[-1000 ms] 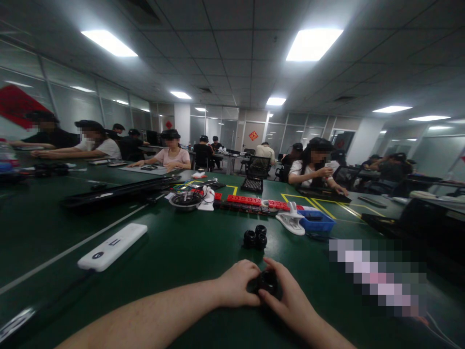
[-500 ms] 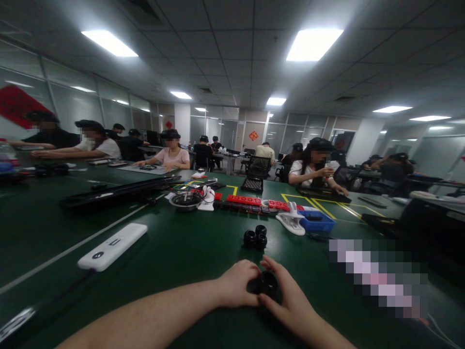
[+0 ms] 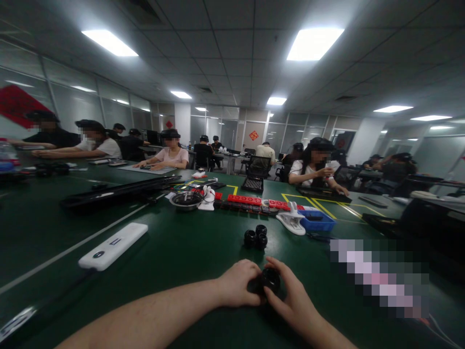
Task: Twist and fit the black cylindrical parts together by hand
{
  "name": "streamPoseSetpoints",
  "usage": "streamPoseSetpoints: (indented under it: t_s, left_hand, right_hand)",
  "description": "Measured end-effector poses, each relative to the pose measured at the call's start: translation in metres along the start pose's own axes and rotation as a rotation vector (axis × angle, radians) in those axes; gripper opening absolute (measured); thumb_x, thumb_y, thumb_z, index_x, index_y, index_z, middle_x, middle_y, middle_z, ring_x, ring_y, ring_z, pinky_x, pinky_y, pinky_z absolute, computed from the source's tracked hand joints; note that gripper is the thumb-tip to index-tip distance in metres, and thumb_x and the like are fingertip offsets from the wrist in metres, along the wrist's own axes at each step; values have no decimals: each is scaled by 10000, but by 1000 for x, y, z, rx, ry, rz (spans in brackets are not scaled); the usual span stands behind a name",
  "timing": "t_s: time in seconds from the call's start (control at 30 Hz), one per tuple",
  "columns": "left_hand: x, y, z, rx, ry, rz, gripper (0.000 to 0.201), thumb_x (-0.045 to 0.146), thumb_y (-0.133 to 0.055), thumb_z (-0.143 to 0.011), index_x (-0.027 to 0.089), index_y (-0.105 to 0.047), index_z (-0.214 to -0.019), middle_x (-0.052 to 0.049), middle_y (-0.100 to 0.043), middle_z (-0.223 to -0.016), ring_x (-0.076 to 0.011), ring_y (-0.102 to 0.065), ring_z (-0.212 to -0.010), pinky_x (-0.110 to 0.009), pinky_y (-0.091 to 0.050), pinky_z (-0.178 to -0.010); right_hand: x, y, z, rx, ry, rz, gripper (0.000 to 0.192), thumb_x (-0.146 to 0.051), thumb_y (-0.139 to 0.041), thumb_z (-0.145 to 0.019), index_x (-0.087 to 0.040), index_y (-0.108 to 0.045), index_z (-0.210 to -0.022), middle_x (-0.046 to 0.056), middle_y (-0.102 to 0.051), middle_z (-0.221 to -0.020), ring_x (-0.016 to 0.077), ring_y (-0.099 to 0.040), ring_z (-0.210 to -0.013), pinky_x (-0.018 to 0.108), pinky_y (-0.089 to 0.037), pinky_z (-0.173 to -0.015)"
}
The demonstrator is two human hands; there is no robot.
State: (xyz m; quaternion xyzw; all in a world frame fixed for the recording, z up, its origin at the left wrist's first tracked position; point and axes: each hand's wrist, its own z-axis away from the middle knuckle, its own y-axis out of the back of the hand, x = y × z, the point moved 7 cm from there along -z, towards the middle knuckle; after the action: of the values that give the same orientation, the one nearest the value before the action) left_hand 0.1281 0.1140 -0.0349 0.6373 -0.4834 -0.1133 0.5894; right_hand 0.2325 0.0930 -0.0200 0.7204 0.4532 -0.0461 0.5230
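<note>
Since a moment ago, the right hand [image 3: 290, 295] has curled its fingers a bit more over the small black round part [image 3: 268, 280], and not much else has moved. Far to the left, a white flat box [image 3: 113, 246] lies on the green table [image 3: 174, 252], well apart from the hands. Next comes the left hand [image 3: 238, 282], closed into a loose fist and pressing on the left side of the black round part. That part sits low and near the middle of the table, held between both hands. The right hand grips it from the right, with its thumb and fingers wrapped on it. Just behind the hands sit three more small black round parts [image 3: 255, 237], bunched together and touching. Farther back and to the right are a white clip [image 3: 291, 220] and a blue tray [image 3: 317, 222], side by side.
</note>
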Motion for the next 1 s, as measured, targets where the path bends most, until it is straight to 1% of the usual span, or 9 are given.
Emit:
streamPoseSetpoints:
  t_s: [0.2, 0.3, 0.43, 0.57, 0.7, 0.8, 0.9, 1.0]
  left_hand:
    - [-3, -2, 0, -5, 4, -9, 366, 350, -661, -675, 167, -570, -978, -58, -557, -1038, -230, -494, -973, -300, -403, -860]
    - [-3, -2, 1, -17, -2, -19, 375, 345, -658, -677, 166, -564, -994, -60, -548, -1057, -232, -485, -989, -303, -398, -865]
    - [-1, -1, 0, -16, -8, -21, 374, 317, -674, -659, 174, -565, -987, -46, -554, -1040, -223, -495, -967, -294, -401, -859]
    - [1, 1, 0, -11, -12, -16, 340, 297, -686, -649, 169, -579, -945, -42, -567, -1008, -219, -501, -956, -284, -404, -855]
    - [0, 1, 0, -4, -11, -7, 379, 309, -683, -658, 158, -571, -987, -49, -571, -1008, -217, -503, -956, -288, -401, -861]
    - [-2, -1, 1, -9, -8, -11, 374, 338, -663, -679, 161, -569, -996, -56, -561, -1037, -226, -496, -972, -302, -400, -864]
    - [-2, -2, 1, -16, -5, -21, 369, 347, -657, -683, 157, -569, -987, -63, -553, -1048, -230, -490, -983, -297, -404, -861]
    - [-1, -2, 0, -14, -7, -30, 371, 342, -665, -670, 160, -567, -979, -59, -556, -1035, -224, -494, -972, -287, -408, -857]
  right_hand:
    - [0, -5, 2, -79, -10, -28, 626, -142, -492, -730, -192, -239, -1301, 121, -450, -1241, 238, -439, -1151, 450, -342, -979]
    - [1, -4, 1, -69, -37, -11, 659, -174, -546, -711, -185, -250, -1300, 123, -454, -1221, 253, -447, -1128, 454, -355, -960]
    - [3, -3, -2, -51, -75, 14, 571, -211, -544, -730, -161, -318, -1252, 113, -511, -1102, 243, -508, -1026, 434, -402, -907]
    - [1, -4, -2, -66, -42, 12, 500, -184, -500, -747, -166, -346, -1223, 109, -519, -1107, 232, -504, -1043, 422, -395, -921]
    - [-1, -4, 0, -83, -6, -12, 519, -155, -478, -746, -168, -326, -1241, 114, -506, -1158, 225, -489, -1082, 416, -385, -942]
    - [-3, -3, 0, -88, 6, -9, 562, -151, -494, -730, -162, -311, -1262, 121, -492, -1184, 230, -478, -1098, 417, -380, -948]
    - [-2, -1, -1, -66, -29, 21, 589, -188, -541, -712, -151, -325, -1259, 125, -507, -1151, 243, -496, -1064, 421, -396, -925]
    - [1, -1, -2, -46, -67, 36, 561, -219, -555, -711, -156, -363, -1234, 116, -528, -1108, 245, -519, -1026, 419, -415, -899]
